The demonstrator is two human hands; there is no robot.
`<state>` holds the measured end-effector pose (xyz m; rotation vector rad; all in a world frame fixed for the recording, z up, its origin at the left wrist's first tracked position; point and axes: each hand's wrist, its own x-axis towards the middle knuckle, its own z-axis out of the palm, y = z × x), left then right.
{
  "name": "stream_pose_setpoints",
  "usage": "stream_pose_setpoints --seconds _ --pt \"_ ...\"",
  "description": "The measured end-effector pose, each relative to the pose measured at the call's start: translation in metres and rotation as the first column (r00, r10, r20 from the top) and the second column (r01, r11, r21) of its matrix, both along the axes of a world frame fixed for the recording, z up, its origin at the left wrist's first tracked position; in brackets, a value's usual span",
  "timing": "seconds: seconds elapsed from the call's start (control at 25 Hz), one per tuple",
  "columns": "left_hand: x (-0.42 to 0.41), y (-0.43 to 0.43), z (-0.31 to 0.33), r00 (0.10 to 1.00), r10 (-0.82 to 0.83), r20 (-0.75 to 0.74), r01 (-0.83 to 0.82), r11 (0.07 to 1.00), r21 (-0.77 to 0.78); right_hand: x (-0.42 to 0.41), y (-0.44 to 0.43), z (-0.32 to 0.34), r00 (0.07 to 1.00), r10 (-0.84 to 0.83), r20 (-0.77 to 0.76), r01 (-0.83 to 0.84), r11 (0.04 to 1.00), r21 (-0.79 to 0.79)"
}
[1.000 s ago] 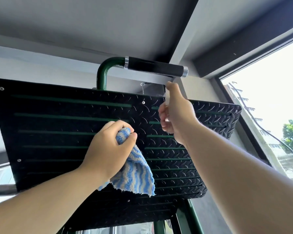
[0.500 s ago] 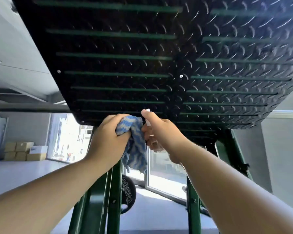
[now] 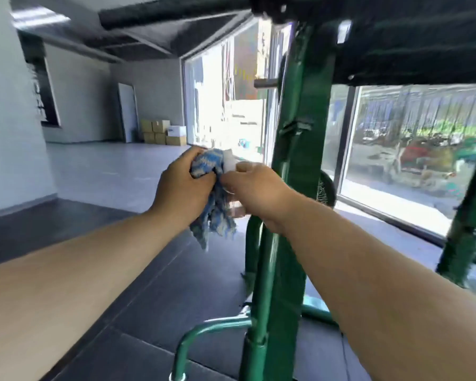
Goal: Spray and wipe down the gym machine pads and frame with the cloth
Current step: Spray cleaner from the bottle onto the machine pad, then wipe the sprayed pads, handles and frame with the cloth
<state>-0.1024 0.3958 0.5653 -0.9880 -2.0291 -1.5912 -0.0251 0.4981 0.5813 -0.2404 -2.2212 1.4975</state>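
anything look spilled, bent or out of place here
Nothing stands out. The left hand grips the striped cloth, the right hand holds the spray bottle, both beside the green frame upright. No puddle shows on the floor, though the picture is blurred.

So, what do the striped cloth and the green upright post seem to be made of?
The cloth is probably soft woven or terry fabric: it hangs in limp folds with a fuzzy edge. The green post is likely metal under glossy green paint: bright glints run along its hard, straight edges.
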Motion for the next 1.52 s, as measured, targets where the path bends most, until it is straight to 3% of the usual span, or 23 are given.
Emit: stream_pose_setpoints --seconds 0.2,0.32,0.56,0.6,0.68,0.8,0.84,0.92,1.0,1.2,1.36,1.52 --pt "-0.119 -0.036 -0.104 0.974 0.126 0.187 -0.104 0.987 -0.125 -0.132 -0.037 -0.111 0.985 -0.040 0.166 0.036 0.999 0.025" --pt "-0.167 -0.051 -0.170 0.918 0.107 0.381 -0.046 0.985 -0.164 -0.193 -0.042 -0.181 0.953 -0.008 0.302 0.003 1.000 0.016" --pt "-0.255 -0.095 -0.310 0.750 0.162 0.641 0.058 0.950 -0.308 -0.294 -0.068 -0.315 0.762 -0.063 0.644 -0.143 0.954 0.263" --pt "-0.265 -0.102 -0.328 0.716 0.158 0.680 0.087 0.946 -0.311 -0.305 -0.070 -0.323 0.711 -0.089 0.698 -0.242 0.900 0.362" --pt "-0.285 -0.116 -0.365 0.658 0.171 0.733 0.110 0.941 -0.319 -0.328 -0.078 -0.331 0.635 -0.145 0.759 -0.473 0.703 0.531" --pt "-0.311 -0.136 -0.409 0.588 0.202 0.784 0.094 0.945 -0.314 -0.362 -0.093 -0.357 0.611 -0.149 0.777 -0.625 0.511 0.590" --pt "-0.319 -0.144 -0.423 0.569 0.223 0.791 0.081 0.943 -0.324 -0.372 -0.097 -0.374 0.601 -0.137 0.787 -0.617 0.547 0.566" --pt "-0.329 -0.158 -0.447 0.543 0.265 0.797 0.053 0.936 -0.348 -0.380 -0.101 -0.409 0.575 -0.089 0.813 -0.490 0.758 0.430" --pt "-0.333 -0.174 -0.475 0.501 0.284 0.817 0.042 0.935 -0.351 -0.385 -0.106 -0.451 0.544 -0.058 0.837 -0.408 0.854 0.324" --pt "-0.312 -0.203 -0.544 0.395 0.358 0.846 0.014 0.919 -0.395 -0.358 -0.140 -0.551 0.545 0.004 0.839 -0.425 0.863 0.272" --pt "-0.292 -0.216 -0.568 0.364 0.420 0.831 0.080 0.875 -0.477 -0.332 -0.158 -0.597 0.535 0.006 0.845 -0.377 0.897 0.232" --pt "-0.281 -0.222 -0.577 0.347 0.421 0.838 0.171 0.850 -0.498 -0.315 -0.164 -0.619 0.490 0.037 0.871 -0.443 0.871 0.212"
